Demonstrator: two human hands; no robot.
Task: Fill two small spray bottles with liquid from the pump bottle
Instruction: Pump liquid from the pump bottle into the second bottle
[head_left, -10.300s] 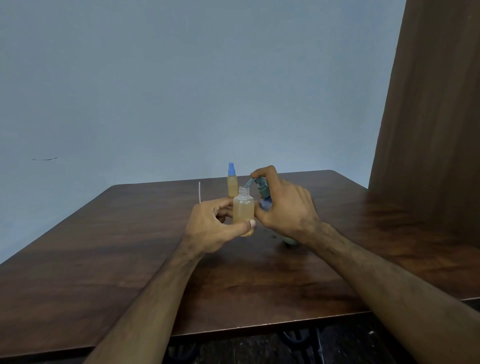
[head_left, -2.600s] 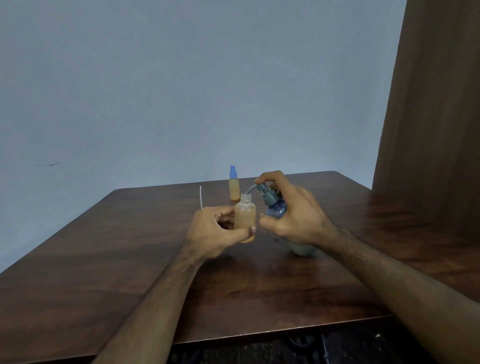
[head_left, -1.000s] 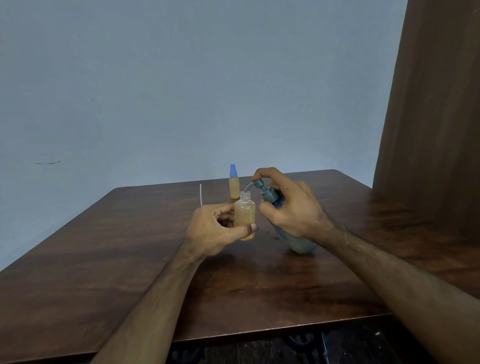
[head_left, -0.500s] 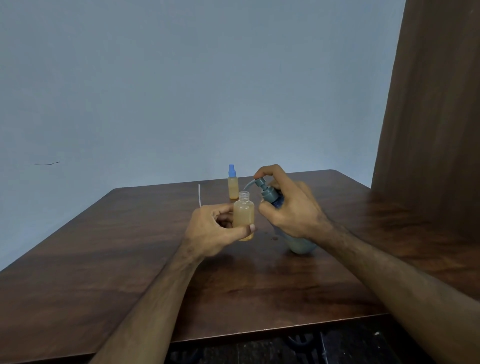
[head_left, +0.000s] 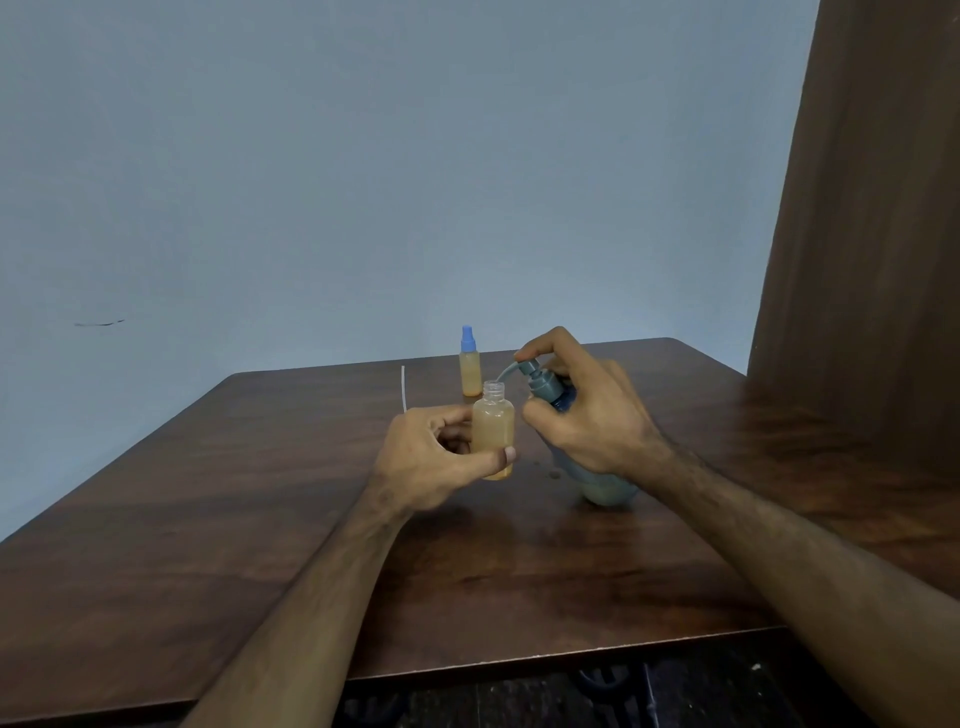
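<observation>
My left hand (head_left: 426, 460) grips a small uncapped bottle (head_left: 492, 427), nearly full of amber liquid, just above the table. My right hand (head_left: 587, 410) wraps round the neck of the blue-grey pump bottle (head_left: 602, 480), which leans left with its base on the table. The forefinger rests on the pump head (head_left: 530, 370), and the curved spout ends right over the small bottle's open mouth. A second small amber bottle (head_left: 470, 364) with a blue spray cap stands upright further back.
A thin white tube (head_left: 403, 388) sticks up behind my left hand. The dark wooden table (head_left: 208, 509) reaches to a blue-grey wall, and a brown wooden panel (head_left: 872, 218) stands at the right. A few drops lie on the table by the pump bottle.
Both hands have stayed almost in place. The pump bottle leans a little more to the left than 2.6 seconds ago, and the small bottle holds slightly more liquid than at the start.
</observation>
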